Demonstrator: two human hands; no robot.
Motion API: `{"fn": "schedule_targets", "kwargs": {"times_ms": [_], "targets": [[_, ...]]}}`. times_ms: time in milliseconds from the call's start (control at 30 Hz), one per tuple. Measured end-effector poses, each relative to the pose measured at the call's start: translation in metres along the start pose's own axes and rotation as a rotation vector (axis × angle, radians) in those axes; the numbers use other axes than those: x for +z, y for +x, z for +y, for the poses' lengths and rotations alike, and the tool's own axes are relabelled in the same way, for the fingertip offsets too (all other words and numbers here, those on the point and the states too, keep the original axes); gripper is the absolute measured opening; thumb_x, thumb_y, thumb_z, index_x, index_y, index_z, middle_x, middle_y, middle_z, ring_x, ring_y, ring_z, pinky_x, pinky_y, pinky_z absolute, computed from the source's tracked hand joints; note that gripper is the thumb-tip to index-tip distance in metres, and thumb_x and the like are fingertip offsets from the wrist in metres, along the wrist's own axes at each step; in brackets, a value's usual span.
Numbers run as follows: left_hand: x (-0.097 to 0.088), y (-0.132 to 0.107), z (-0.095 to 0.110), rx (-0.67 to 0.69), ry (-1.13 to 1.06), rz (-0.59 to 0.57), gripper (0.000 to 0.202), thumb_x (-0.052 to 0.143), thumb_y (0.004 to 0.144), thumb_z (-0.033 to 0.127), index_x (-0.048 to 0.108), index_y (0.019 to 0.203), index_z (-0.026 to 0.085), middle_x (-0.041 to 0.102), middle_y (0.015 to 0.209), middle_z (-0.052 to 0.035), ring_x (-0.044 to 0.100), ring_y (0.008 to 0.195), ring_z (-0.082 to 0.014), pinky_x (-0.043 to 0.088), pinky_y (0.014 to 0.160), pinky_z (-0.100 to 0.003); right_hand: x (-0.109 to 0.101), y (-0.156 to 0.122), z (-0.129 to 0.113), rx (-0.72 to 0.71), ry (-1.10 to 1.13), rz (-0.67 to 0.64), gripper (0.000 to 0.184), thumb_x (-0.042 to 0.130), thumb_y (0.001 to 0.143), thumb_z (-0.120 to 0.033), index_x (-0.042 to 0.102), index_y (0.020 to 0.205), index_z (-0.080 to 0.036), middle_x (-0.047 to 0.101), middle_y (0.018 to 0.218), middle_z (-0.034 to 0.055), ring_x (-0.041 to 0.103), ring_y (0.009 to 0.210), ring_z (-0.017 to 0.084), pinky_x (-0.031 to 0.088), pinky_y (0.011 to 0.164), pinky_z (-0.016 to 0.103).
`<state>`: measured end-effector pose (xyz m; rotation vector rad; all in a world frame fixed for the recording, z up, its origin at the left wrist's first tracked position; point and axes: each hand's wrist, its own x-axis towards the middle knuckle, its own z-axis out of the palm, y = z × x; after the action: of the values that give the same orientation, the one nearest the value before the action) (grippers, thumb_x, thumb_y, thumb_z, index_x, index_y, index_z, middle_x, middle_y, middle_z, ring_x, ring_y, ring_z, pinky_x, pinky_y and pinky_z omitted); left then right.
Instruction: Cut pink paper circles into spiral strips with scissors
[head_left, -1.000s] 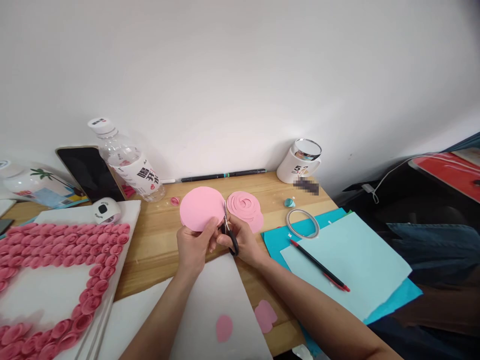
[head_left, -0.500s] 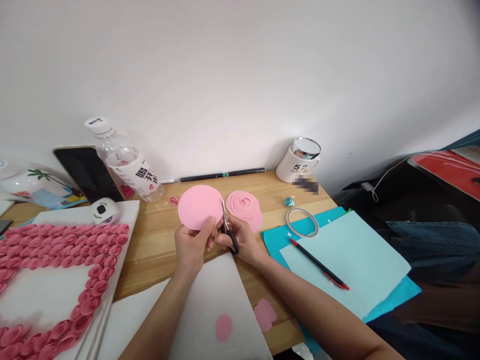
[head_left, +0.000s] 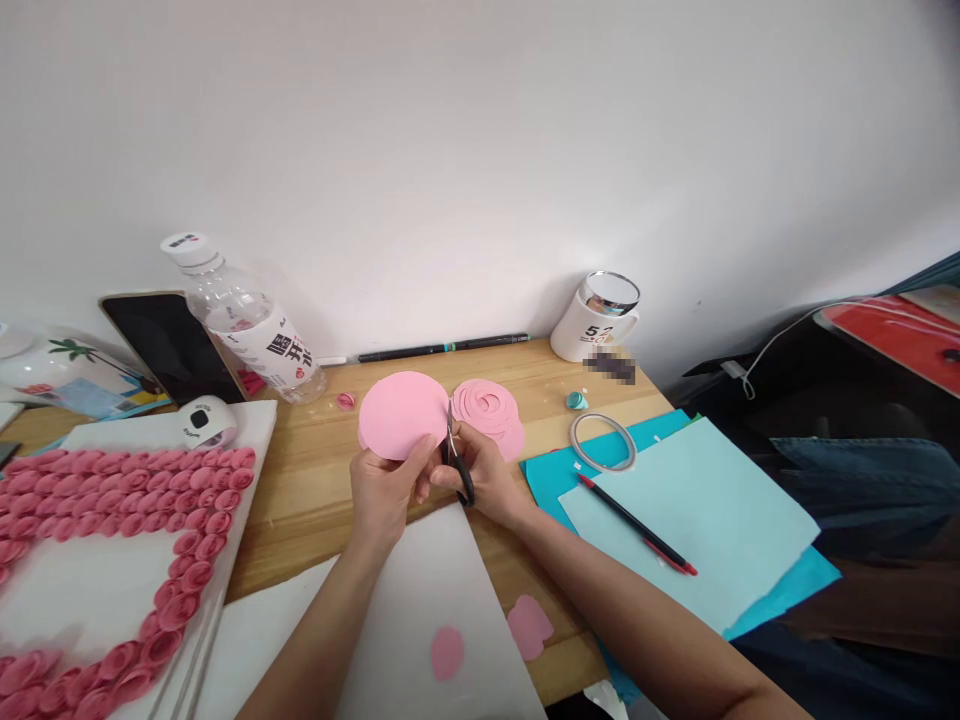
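Note:
My left hand (head_left: 382, 490) pinches the lower edge of a pink paper circle (head_left: 401, 412) and holds it up over the wooden desk (head_left: 315, 490). My right hand (head_left: 484, 475) is closed on small black-handled scissors (head_left: 455, 460), whose blades meet the circle's right edge. Just right of the scissors lies a pink circle cut into a spiral (head_left: 491, 408).
A white board with rows of pink paper roses (head_left: 112, 500) lies at the left. A water bottle (head_left: 247, 325), a phone (head_left: 169, 345), a black pen (head_left: 442, 349) and a white mug (head_left: 592, 322) stand along the wall. Blue paper sheets (head_left: 690, 520), a tape ring (head_left: 602, 441) and a red pen (head_left: 637, 525) are at the right.
The scissors have worked slightly further along the circle's right edge, and the view has shifted a little. Both hands stay in place.

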<state>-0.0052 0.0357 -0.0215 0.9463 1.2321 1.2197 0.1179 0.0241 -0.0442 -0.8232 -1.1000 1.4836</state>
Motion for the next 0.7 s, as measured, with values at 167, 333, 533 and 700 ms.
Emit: {"fn": "schedule_targets", "kwargs": {"times_ms": [167, 333, 533, 700], "targets": [[-0.001, 0.0, -0.001, 0.003, 0.023, -0.003, 0.034, 0.073, 0.064, 0.032, 0.055, 0.042, 0.014, 0.047, 0.034, 0.0027, 0.038, 0.028, -0.0061, 0.028, 0.03, -0.021, -0.001, -0.001, 0.001, 0.03, -0.039, 0.026, 0.052, 0.08, 0.057, -0.052, 0.052, 0.086, -0.019, 0.059, 0.065, 0.0, 0.054, 0.059, 0.015, 0.04, 0.053, 0.025], [-0.001, -0.001, 0.001, -0.014, 0.016, 0.001, 0.031, 0.073, 0.064, 0.032, 0.057, 0.045, 0.013, 0.051, 0.038, 0.0018, 0.038, 0.029, -0.0061, 0.029, 0.029, -0.021, -0.002, -0.001, 0.004, 0.053, -0.043, 0.02, 0.053, 0.08, 0.057, -0.053, 0.053, 0.088, -0.019, 0.056, 0.062, -0.0018, 0.052, 0.056, 0.014, 0.038, 0.05, 0.024], [0.001, -0.002, 0.009, -0.02, 0.013, 0.012, 0.028, 0.073, 0.063, 0.03, 0.059, 0.046, 0.013, 0.051, 0.038, 0.0018, 0.037, 0.029, -0.005, 0.028, 0.029, -0.02, -0.003, 0.0, 0.004, 0.071, -0.054, 0.024, 0.052, 0.079, 0.058, -0.054, 0.054, 0.088, -0.019, 0.051, 0.059, -0.0035, 0.047, 0.052, 0.012, 0.035, 0.048, 0.023], [0.003, -0.003, 0.011, -0.006, 0.028, 0.013, 0.031, 0.072, 0.064, 0.031, 0.056, 0.044, 0.014, 0.048, 0.036, 0.0025, 0.036, 0.03, -0.0049, 0.027, 0.03, -0.02, -0.002, 0.0, 0.002, 0.064, -0.064, 0.033, 0.049, 0.079, 0.059, -0.051, 0.054, 0.085, -0.018, 0.046, 0.056, -0.0059, 0.037, 0.049, 0.008, 0.029, 0.046, 0.021]]}}
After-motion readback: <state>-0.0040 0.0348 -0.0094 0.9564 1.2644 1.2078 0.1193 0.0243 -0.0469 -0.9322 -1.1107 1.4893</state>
